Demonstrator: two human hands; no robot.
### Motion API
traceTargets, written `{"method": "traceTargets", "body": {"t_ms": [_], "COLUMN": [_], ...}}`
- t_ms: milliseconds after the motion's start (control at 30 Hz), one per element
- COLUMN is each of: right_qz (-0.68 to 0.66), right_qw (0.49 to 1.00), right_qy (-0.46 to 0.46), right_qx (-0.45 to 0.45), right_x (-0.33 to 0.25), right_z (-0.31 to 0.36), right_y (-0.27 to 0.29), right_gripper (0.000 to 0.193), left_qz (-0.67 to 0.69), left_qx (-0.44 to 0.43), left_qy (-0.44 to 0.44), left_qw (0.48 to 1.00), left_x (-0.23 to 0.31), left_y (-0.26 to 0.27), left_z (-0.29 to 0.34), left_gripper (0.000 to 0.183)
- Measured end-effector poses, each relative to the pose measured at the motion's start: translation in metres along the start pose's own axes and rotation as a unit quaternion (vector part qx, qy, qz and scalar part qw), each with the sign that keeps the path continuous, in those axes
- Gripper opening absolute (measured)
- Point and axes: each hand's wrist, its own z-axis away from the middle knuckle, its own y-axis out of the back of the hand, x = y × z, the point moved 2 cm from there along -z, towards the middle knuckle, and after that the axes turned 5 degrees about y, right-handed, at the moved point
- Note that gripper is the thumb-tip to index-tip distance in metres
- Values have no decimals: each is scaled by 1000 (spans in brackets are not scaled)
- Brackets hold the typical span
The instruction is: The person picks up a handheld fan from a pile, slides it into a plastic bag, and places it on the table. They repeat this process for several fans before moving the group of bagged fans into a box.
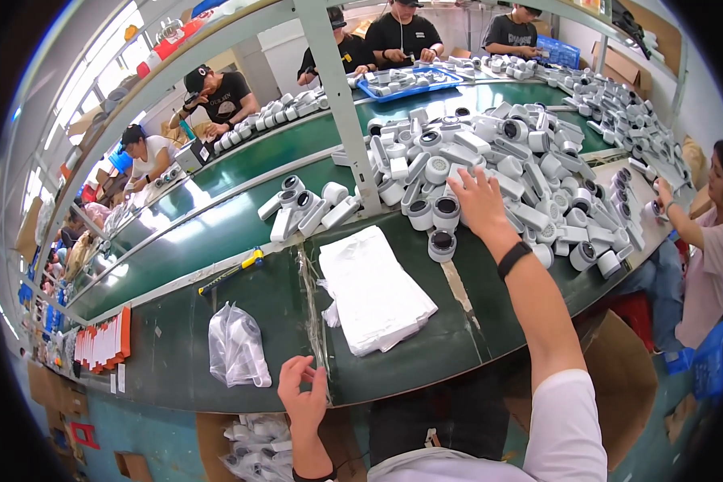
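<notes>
My right hand (482, 205) reaches onto the near edge of a big heap of light-grey plastic handheld devices (467, 142). Its fingers are spread over them; whether the fingertips touch one is unclear. Each device has a handle and a round end, some with dark rings. Beside that hand, several devices (442, 245) stand with their round ends up. My left hand (301, 394) hovers at the table's front edge with bent fingers apart and nothing in it. Between my hands lies a stack of flat white plastic bags (373, 293). Left of the stack rests a clear bag (238, 345) with devices inside.
A yellow-and-black tool (231, 271) lies behind the clear bag. A small group of devices (297, 209) sits left of a metal post (349, 120). Below the table, an open carton holds bagged devices (257, 442). A co-worker (703, 249) sits at right; others work across the green belt.
</notes>
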Motion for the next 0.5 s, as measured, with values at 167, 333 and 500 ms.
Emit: {"method": "traceTargets", "body": {"t_ms": [167, 333, 500], "right_qz": [10, 11, -3], "right_qw": [978, 968, 991], "right_qy": [27, 77, 130], "right_qx": [-208, -239, -16], "right_x": [-3, 1, 9], "right_z": [-36, -39, -21], "right_y": [-3, -3, 20], "right_gripper": [50, 44, 36], "left_qz": [5, -23, -99], "left_qx": [-23, -102, -143], "left_qy": [5, -76, -189], "left_qw": [1000, 992, 966], "left_x": [1, 26, 52], "left_y": [-14, -42, -84], "left_z": [0, -11, -39], "left_gripper": [29, 29, 23]}}
